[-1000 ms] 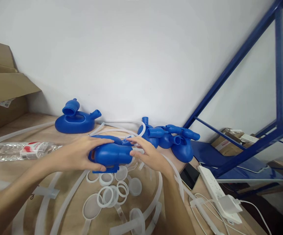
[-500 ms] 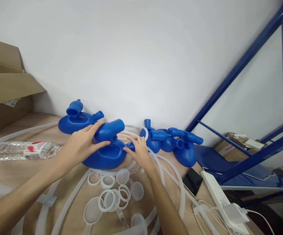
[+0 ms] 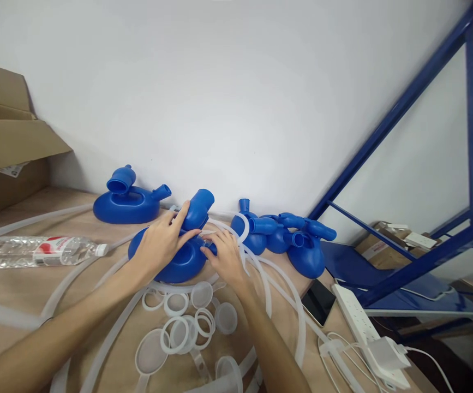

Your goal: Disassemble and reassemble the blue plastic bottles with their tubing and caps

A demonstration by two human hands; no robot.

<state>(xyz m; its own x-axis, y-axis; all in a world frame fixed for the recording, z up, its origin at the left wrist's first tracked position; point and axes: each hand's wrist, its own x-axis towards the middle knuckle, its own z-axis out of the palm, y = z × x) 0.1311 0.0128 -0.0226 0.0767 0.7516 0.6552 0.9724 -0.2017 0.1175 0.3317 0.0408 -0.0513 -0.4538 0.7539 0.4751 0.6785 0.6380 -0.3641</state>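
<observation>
A blue plastic urinal bottle (image 3: 185,267) with a looped handle opening lies on the table in front of me. Over its top, my left hand (image 3: 165,237) is closed around a blue wide-mouthed neck piece (image 3: 200,207), its opening pointing up and right. My right hand (image 3: 225,252) pinches the bottle's narrow spout (image 3: 210,249) at the right end; the fingers partly cover it. Just below lie several translucent white rings (image 3: 174,334) and round caps (image 3: 225,317). Whether the neck piece is joined to the bottle is hidden by my left hand.
Another blue bottle (image 3: 125,210) stands behind left, and several blue bottles (image 3: 306,259) cluster at right. Clear hoses (image 3: 297,305) curl across the table. A water bottle (image 3: 56,252), cardboard box (image 3: 19,144), phone (image 3: 318,302), power strip (image 3: 357,316) and blue rack (image 3: 403,120) surround the area.
My left hand has moved right over the bottle, and the neck piece has turned from pointing right to pointing more upward. The bottle has shifted slightly left; my right hand stays at its spout.
</observation>
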